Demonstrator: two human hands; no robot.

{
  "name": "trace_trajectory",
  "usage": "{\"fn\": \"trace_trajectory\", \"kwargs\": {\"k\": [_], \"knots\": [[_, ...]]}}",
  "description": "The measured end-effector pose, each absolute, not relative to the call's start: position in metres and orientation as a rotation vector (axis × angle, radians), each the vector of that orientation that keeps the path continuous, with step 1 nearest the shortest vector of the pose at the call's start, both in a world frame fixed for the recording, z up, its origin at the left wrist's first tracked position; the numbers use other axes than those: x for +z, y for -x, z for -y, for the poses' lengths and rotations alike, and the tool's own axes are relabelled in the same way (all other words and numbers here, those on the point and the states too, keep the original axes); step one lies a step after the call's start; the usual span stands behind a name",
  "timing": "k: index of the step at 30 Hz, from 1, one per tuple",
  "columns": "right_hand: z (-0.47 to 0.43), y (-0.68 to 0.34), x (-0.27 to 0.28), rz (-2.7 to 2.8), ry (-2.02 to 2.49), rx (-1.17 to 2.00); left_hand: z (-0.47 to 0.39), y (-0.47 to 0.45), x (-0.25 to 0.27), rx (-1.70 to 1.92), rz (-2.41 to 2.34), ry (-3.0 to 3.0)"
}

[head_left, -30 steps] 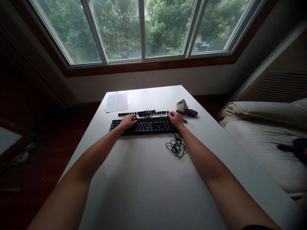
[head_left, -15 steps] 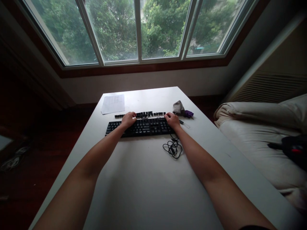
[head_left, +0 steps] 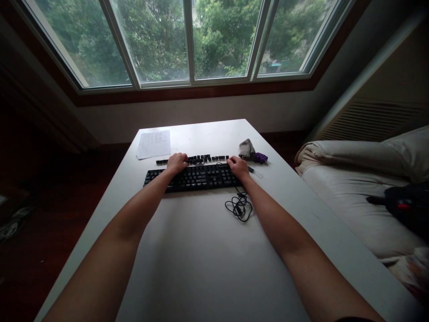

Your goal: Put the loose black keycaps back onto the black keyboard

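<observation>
A black keyboard (head_left: 197, 177) lies across the white table (head_left: 194, 250). Behind its far edge runs a row of loose black keycaps (head_left: 219, 158). My left hand (head_left: 177, 163) reaches over the keyboard's back edge to this row, its fingers curled in and covering some keycaps. Whatever is between those fingers is hidden. At the keyboard's far right corner, my right hand (head_left: 237, 167) has thumb and fingers pinched together beside the row's right end. Anything in that pinch is too small to make out. A coiled black cable (head_left: 239, 206) rests in front of the keyboard's right part.
A printed paper sheet (head_left: 153, 144) lies at the table's far left. To the right are a grey cloth (head_left: 247, 149), a purple bundle (head_left: 260, 158) and a small wire tool (head_left: 256, 173). A cream sofa (head_left: 348, 188) stands right of the table, with a dark object (head_left: 407, 201) on it.
My left hand has shifted slightly away from me toward the keycap row, its fingers turned further down. The right hand stays at the keyboard's far right corner. The whole view has moved slightly.
</observation>
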State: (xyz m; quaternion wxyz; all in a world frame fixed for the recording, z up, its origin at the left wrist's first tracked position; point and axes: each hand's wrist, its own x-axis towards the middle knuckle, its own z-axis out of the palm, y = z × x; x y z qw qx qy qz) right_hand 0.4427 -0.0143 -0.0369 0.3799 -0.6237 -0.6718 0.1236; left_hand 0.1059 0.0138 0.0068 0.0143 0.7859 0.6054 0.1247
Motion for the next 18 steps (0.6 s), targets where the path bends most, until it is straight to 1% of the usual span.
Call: {"fn": "trace_trajectory", "kwargs": {"k": [12,18], "knots": [[0.016,-0.443,-0.034,1.721,1.581,0.321,-0.002,-0.107,0.021,0.4,-1.891,-2.501],[0.015,-0.444,-0.036,1.72,1.582,0.323,0.015,-0.098,0.039,0.411,-1.646,-2.65]]}}
